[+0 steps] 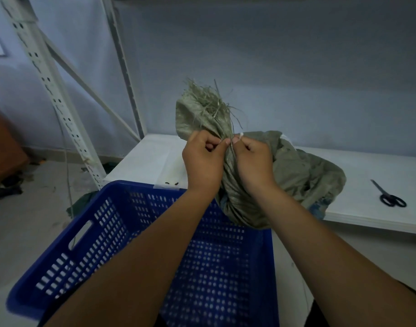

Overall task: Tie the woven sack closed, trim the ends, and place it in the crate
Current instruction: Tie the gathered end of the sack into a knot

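**A:** A white table (379, 166) sits by a blue wall. Where is the sack (303, 171)?

**B:** On the table's near edge, just past the blue crate (122, 188).

**A:** And the hands?

**B:** The left hand (203, 161) and right hand (254, 161) both pinch its bunched neck (the best spot to hold). It looks soft, floppy, maybe light.

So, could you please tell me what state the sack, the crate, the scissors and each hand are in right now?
woven sack: resting on the white table, neck gathered and twisted, frayed top loose, outside the crate.
left hand: pinching the sack's neck.
right hand: pinching the neck from the other side.
crate: nothing visible inside.
scissors: blades shut, lying untouched on the table.
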`<state>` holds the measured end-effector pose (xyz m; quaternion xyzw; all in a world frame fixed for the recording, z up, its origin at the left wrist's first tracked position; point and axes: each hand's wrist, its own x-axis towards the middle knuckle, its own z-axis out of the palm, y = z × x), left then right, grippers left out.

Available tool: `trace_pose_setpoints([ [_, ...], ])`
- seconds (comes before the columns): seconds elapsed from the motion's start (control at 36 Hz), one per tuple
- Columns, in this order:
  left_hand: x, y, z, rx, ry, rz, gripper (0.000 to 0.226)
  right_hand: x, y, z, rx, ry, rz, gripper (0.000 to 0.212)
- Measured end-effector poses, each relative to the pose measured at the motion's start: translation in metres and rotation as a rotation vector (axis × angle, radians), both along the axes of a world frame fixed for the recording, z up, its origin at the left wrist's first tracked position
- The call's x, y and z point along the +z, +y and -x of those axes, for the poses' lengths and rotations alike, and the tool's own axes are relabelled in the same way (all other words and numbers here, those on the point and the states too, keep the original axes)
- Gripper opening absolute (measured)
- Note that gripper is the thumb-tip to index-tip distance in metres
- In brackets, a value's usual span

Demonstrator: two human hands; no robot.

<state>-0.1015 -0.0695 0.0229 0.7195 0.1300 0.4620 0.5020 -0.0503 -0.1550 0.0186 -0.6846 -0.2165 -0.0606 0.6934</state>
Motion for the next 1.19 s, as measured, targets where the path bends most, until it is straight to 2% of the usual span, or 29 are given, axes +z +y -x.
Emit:
trace_pose_setpoints([
  [0.06, 0.000, -0.002, 0.001, 0.001, -0.003, -0.013, 0.023, -0.001, -0.001, 0.000, 0.001, 0.000, 0.019, 0.049],
  [0.25, 0.002, -0.001, 0.004, 0.003, -0.009, -0.119, 0.020, 0.002, -0.002, 0.000, 0.000, 0.028, 0.027, 0.043],
  [0.33, 0.004, 0.001, 0.005, 0.000, -0.010, -0.162, 0.013, 0.001, -0.002, -0.002, 0.000, 0.087, -0.012, 0.057],
  [0.39, 0.006, 0.002, 0.006, -0.010, -0.026, -0.181, 0.009, 0.002, -0.003, -0.004, -0.014, 0.136, -0.039, 0.060],
  [0.56, 0.005, 0.001, 0.006, -0.083, -0.021, -0.322, 0.007, 0.006, -0.004, -0.005, -0.150, 0.161, -0.047, 0.026],
  [0.67, 0.006, 0.000, 0.005, -0.112, -0.004, -0.447, 0.009, 0.004, -0.005, -0.005, -0.161, 0.135, 0.021, 0.024],
  [0.78, 0.005, -0.001, 0.002, -0.113, 0.026, -0.612, 0.015, 0.002, -0.004, -0.004, -0.185, 0.087, 0.107, 0.027],
  [0.97, 0.006, 0.006, 0.003, -0.143, 0.100, -0.536, 0.020, 0.001, -0.006, -0.003, -0.187, 0.057, 0.104, 0.034],
  [1.06, 0.007, 0.011, 0.003, -0.101, 0.102, -0.563, 0.023, -0.001, -0.003, -0.001, -0.157, 0.026, 0.074, 0.046],
  [1.19, 0.007, 0.020, 0.002, -0.045, 0.132, -0.658, 0.027, 0.000, 0.001, 0.004, -0.110, -0.049, 0.008, 0.048],
])
